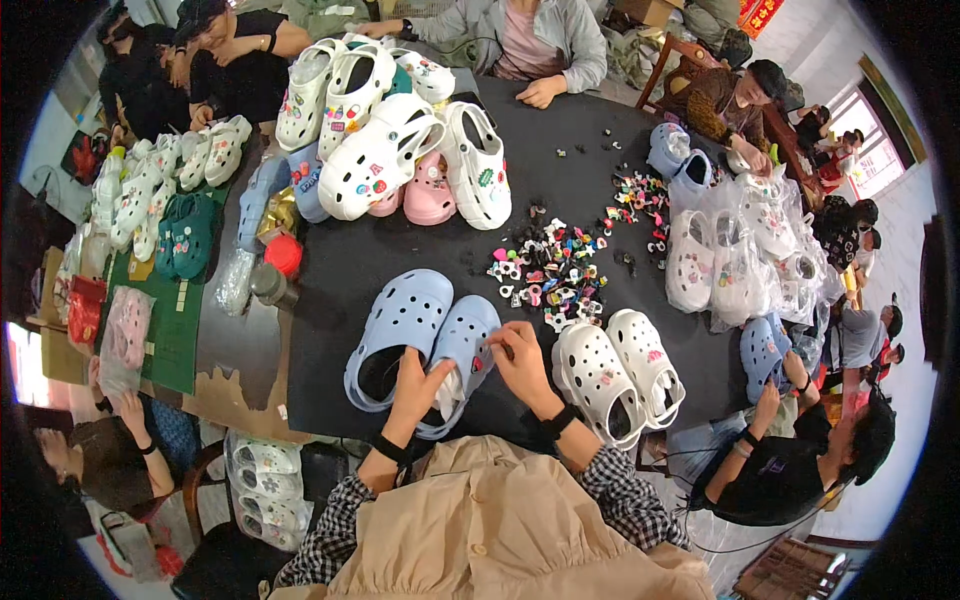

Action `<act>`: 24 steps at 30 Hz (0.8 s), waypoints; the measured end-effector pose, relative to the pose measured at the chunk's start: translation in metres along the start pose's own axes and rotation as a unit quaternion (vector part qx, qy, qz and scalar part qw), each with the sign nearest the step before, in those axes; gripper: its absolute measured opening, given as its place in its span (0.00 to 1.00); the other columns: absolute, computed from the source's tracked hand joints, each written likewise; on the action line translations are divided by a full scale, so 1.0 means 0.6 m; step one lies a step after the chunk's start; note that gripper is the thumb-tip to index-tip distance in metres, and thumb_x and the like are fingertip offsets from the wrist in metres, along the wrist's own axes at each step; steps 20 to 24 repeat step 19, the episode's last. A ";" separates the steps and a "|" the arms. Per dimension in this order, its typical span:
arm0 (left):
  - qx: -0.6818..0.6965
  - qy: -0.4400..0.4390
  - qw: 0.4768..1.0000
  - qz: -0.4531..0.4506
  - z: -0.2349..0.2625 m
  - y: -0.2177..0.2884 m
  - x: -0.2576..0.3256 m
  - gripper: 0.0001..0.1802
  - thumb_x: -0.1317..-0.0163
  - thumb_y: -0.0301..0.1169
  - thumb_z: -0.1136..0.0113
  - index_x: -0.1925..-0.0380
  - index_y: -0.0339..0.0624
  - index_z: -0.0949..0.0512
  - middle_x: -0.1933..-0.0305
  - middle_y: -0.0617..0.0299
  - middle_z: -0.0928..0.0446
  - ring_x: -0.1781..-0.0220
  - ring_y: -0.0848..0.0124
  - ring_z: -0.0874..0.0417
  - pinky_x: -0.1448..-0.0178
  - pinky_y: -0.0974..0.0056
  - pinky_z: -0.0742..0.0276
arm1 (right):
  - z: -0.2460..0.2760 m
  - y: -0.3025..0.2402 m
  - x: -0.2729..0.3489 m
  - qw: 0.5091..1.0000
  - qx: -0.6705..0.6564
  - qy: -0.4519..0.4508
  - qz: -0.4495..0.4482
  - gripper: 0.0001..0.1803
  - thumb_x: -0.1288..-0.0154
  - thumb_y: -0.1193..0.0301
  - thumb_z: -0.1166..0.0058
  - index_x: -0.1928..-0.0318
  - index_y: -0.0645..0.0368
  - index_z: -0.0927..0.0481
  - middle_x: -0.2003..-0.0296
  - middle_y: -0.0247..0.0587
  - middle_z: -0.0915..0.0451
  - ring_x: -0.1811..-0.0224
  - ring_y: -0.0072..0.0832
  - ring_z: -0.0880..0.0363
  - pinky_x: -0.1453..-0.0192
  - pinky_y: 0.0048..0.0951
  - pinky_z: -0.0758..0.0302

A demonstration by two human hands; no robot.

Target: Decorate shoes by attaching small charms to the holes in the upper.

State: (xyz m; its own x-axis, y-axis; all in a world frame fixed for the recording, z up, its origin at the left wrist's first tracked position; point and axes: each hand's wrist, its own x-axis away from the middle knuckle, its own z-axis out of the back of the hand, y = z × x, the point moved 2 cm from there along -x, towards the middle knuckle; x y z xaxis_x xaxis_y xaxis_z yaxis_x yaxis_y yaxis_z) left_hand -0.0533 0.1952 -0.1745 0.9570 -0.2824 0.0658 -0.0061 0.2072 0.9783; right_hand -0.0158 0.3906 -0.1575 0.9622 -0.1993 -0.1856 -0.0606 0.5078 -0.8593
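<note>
Two light blue clogs lie side by side on the dark tabletop in front of me: a left blue clog and a right blue clog. My left hand grips the right one at its opening, where white stuffing shows; some of the fingers are hidden. At that clog's upper right side my right hand has its fingertips pinched, and whatever is between them is too small to make out. Beyond it spreads a pile of small colourful shoe charms. White clogs with a few charms stand right of my right hand.
Decorated white clogs are heaped at the back left, above a pink clog. A red-lidded jar stands at the left. Plastic-bagged white clogs lie at the right. Several people sit around the table; one handles a blue clog.
</note>
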 end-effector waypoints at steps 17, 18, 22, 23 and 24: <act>-0.029 -0.017 0.999 0.025 0.002 0.001 0.000 0.32 0.42 0.31 0.38 0.42 0.25 0.37 0.43 0.42 0.30 0.40 0.56 0.30 0.37 0.60 0.37 | -0.005 -0.021 0.037 0.993 0.012 -0.066 0.098 0.13 0.45 0.80 0.43 0.58 0.59 0.26 0.56 0.45 0.27 0.53 0.42 0.26 0.52 0.35 0.26; 0.007 -0.016 1.000 0.020 0.001 -0.004 0.001 0.33 0.43 0.30 0.37 0.42 0.25 0.38 0.41 0.42 0.31 0.39 0.56 0.30 0.36 0.59 0.37 | -0.006 -0.021 0.037 0.990 0.027 -0.084 0.108 0.13 0.45 0.79 0.43 0.58 0.59 0.26 0.56 0.45 0.27 0.53 0.42 0.26 0.51 0.35 0.26; -0.007 -0.026 0.999 0.044 0.002 -0.004 0.000 0.34 0.44 0.32 0.36 0.41 0.26 0.38 0.40 0.41 0.33 0.38 0.55 0.32 0.35 0.59 0.39 | -0.007 -0.019 0.037 0.990 0.035 -0.085 0.110 0.13 0.45 0.78 0.43 0.57 0.58 0.26 0.56 0.45 0.27 0.52 0.42 0.26 0.50 0.35 0.26; -0.007 -0.026 0.999 0.044 0.002 -0.004 0.000 0.34 0.44 0.32 0.36 0.41 0.26 0.38 0.40 0.41 0.33 0.38 0.55 0.32 0.35 0.59 0.39 | -0.007 -0.019 0.037 0.990 0.035 -0.085 0.110 0.13 0.45 0.78 0.43 0.57 0.58 0.26 0.56 0.45 0.27 0.52 0.42 0.26 0.50 0.35 0.26; -0.007 -0.026 0.999 0.044 0.002 -0.004 0.000 0.34 0.44 0.32 0.36 0.41 0.26 0.38 0.40 0.41 0.33 0.38 0.55 0.32 0.35 0.59 0.39 | -0.007 -0.019 0.037 0.990 0.035 -0.085 0.110 0.13 0.45 0.78 0.43 0.57 0.58 0.26 0.56 0.45 0.27 0.52 0.42 0.26 0.50 0.35 0.26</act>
